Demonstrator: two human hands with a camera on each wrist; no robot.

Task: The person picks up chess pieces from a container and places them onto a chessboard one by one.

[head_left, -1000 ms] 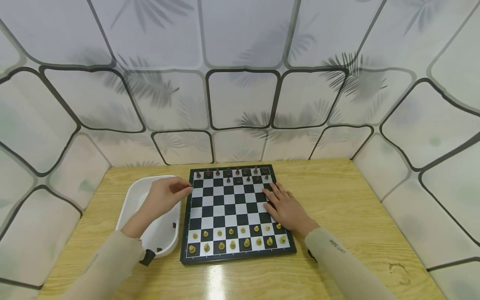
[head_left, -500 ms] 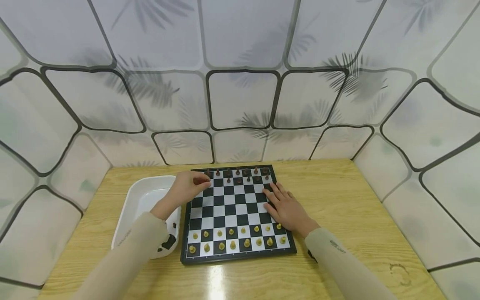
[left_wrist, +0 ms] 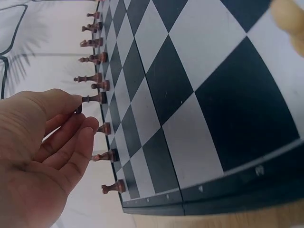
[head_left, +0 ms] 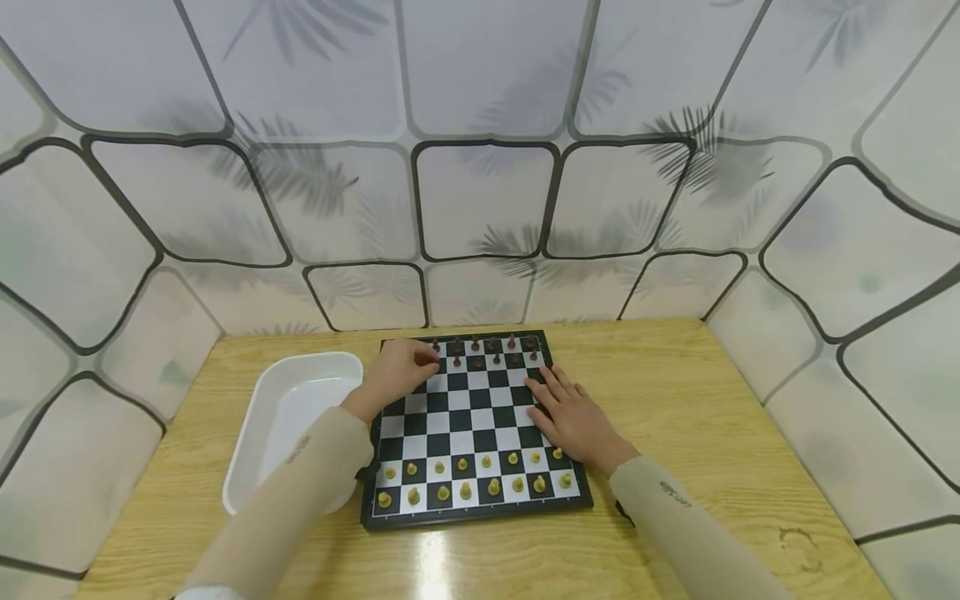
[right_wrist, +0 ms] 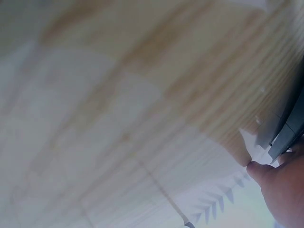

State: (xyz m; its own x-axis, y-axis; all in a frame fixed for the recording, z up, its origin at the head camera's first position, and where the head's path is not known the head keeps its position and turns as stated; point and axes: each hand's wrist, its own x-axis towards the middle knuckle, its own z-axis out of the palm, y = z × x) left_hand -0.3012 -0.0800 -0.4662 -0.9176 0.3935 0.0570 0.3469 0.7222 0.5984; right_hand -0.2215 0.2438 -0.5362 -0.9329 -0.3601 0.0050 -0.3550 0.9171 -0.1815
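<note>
My left hand is over the far left of a black-and-white chessboard. In the left wrist view its thumb and fingertips pinch a small dark chess piece, mostly hidden by the fingers. Reddish-brown chess pieces stand along the board's far edge, some with shorter ones in front of them; a rook is at the near end of the line in that wrist view. My right hand rests with fingers spread on the board's right edge. Two rows of yellow chess pieces stand on the near side.
A white tray sits left of the board, partly covered by my left sleeve. All this is on a wood-grain table, with a patterned wall covering behind and at both sides.
My left hand has moved right from beside the tray, across the board's left edge, to over the far rows. The right hand has stayed in place.
</note>
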